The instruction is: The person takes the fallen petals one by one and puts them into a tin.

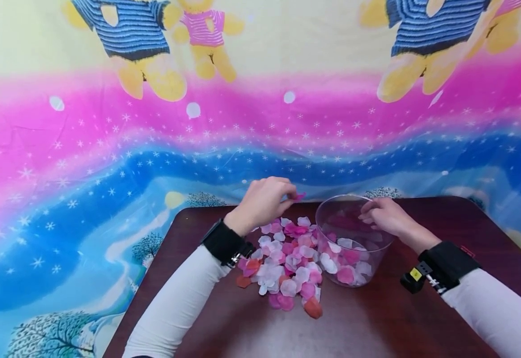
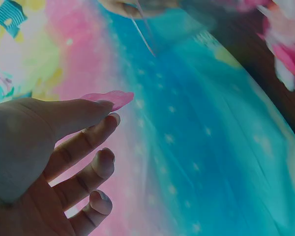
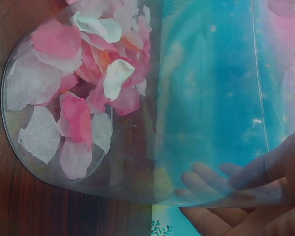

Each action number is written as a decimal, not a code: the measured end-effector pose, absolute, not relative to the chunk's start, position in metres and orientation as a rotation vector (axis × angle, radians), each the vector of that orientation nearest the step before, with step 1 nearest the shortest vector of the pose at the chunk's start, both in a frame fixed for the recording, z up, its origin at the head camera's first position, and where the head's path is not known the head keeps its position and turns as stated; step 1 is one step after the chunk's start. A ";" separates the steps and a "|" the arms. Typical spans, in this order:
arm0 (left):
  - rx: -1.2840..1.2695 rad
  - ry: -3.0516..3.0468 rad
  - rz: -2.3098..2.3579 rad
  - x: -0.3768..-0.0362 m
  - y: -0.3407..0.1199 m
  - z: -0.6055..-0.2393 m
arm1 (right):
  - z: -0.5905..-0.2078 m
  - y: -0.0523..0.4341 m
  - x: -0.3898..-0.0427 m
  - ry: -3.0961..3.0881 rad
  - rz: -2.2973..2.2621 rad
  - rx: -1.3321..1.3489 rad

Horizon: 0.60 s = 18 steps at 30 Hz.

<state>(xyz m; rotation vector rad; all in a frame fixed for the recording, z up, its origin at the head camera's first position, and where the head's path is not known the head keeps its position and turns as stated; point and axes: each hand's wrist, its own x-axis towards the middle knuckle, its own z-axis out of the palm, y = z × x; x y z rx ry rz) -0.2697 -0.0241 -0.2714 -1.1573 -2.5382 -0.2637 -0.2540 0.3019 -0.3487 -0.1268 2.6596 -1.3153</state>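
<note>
Between thumb and index finger, my left hand (image 1: 267,201) pinches a magenta petal (image 2: 115,99), held above the back of the petal pile just left of the container. The other fingers of that hand are loosely bent in the left wrist view. My right hand (image 1: 387,217) grips the rim of a clear round plastic container (image 1: 379,263) at its right side, thumb and fingers on either side of the wall. Pink and white petals (image 3: 76,118) lie on the container's bottom. A heap of pink, white and red petals (image 1: 283,268) is spread on the table to its left.
Everything stands on a dark reddish-brown table (image 1: 377,323). Behind it hangs a printed cloth (image 1: 260,124) with bears and snowflakes, close to the table's back edge. A single red petal (image 1: 312,308) lies at the front of the heap.
</note>
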 end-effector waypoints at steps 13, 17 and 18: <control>-1.305 -2.552 -0.098 -0.257 0.044 -0.288 | -0.350 0.300 -0.256 2.657 -1.339 -0.105; -1.286 -2.563 -0.138 -0.259 0.042 -0.293 | -0.349 0.302 -0.254 2.667 -1.339 -0.114; -1.276 -2.561 -0.164 -0.260 0.039 -0.292 | -0.349 0.303 -0.254 2.673 -1.343 -0.118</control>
